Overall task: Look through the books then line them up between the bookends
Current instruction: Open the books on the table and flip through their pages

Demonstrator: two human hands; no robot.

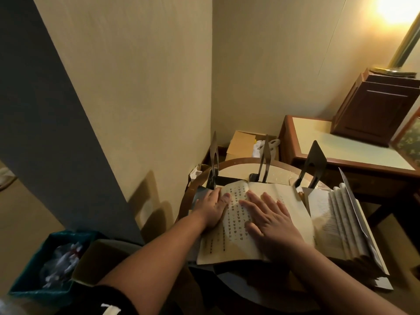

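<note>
Dim room corner, beige walls, round desk [238, 159]. Three bookends along its far edge: left [214, 160], middle [264, 159], right [312, 164]. Open book [234, 226] lies flat mid-desk, just near of them. Left hand [212, 211] rests on the left page edge, fingers straight. Right hand [270, 220] is flat on the page, fingers spread. Second book [336, 221] lies open beside it on the right, pages fanned. Bin [34, 264] near left.

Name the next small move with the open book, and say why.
Likely lift the right hand to turn a page: both it and the left hand lie flat on the open book, and no book stands between the bookends yet.
</note>
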